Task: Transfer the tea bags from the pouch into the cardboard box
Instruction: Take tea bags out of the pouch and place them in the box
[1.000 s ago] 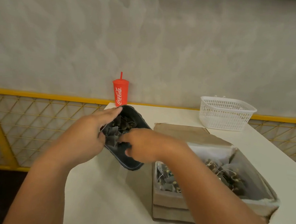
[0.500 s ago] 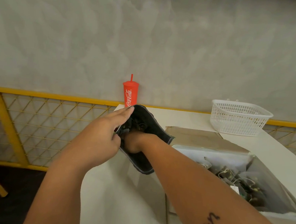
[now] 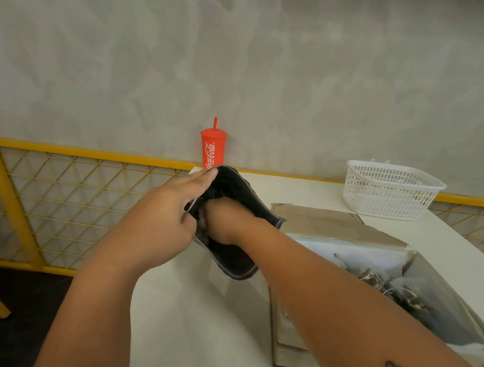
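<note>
Since a second ago: the right hand [image 3: 221, 223] has gone from the mouth of the pouch [image 3: 236, 264] down inside it, buried to the wrist. It was already in that deep half a second ago and has barely moved since. The left hand [image 3: 158, 220] keeps the same hold. The view has swung since the first frame, so the cardboard box [image 3: 286, 334] now sits further toward the lower right of the frame.

Left hand: grips the pouch's left rim, forefinger stretched out along the edge toward its top, the other fingers curled against the rim.

Right hand: fingers hidden inside the dark pouch. Cannot tell whether they are spread or pinching anything.

Pouch: black, at centre frame, held tilted with its mouth toward the camera, over the left edge of the white worktop [image 3: 196, 332]. It is just left of the box. Contents mostly hidden by the right hand.

Tea bags [image 3: 393, 291]: a heap with strings lies in the open box, which has a pale liner, at the right of the frame, under the right forearm.

At the back: a red Coca-Cola cup [image 3: 212, 151] with a straw behind the pouch, a white plastic basket [image 3: 389, 190] upper right, and a yellow railing [image 3: 65, 152] at left.
</note>
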### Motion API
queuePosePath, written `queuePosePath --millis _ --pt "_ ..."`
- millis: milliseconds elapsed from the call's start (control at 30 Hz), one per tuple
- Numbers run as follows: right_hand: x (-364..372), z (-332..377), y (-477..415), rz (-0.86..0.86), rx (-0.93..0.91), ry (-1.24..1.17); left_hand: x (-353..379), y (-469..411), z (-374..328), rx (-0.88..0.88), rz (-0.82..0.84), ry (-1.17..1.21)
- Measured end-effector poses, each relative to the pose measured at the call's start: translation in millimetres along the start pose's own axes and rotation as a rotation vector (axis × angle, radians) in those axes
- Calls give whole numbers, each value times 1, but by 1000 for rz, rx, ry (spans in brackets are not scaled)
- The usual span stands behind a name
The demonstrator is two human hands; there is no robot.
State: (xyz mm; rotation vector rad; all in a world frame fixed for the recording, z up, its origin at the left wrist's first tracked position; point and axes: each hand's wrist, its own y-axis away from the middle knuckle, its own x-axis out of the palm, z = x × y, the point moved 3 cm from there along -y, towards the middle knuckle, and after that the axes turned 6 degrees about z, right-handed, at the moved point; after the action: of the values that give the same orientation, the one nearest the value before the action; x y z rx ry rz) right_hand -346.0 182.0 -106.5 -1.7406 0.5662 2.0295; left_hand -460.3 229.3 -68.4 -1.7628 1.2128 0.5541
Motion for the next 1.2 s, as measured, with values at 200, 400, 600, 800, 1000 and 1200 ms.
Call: queuePosePath --millis 200,400,600,800,1000,1200 --pt "-13 16 57 -175 -128 -32 -2 0 1 -7 -19 3" --pt "-18 2 100 -387 -37 -356 -2 2 -3 -36 -28 -3" --pt "-25 -23 120 -456 64 -949 0 1 -8 -56 -23 5" --pt "-28 -33 128 -476 83 -1199 1 1 -11 -72 -8 -14" --pt "-39 -46 144 -553 51 -1237 2 1 -13 -76 1 -39" --pt "-46 -79 172 -598 134 -1087 2 1 -13 -69 -10 -50"
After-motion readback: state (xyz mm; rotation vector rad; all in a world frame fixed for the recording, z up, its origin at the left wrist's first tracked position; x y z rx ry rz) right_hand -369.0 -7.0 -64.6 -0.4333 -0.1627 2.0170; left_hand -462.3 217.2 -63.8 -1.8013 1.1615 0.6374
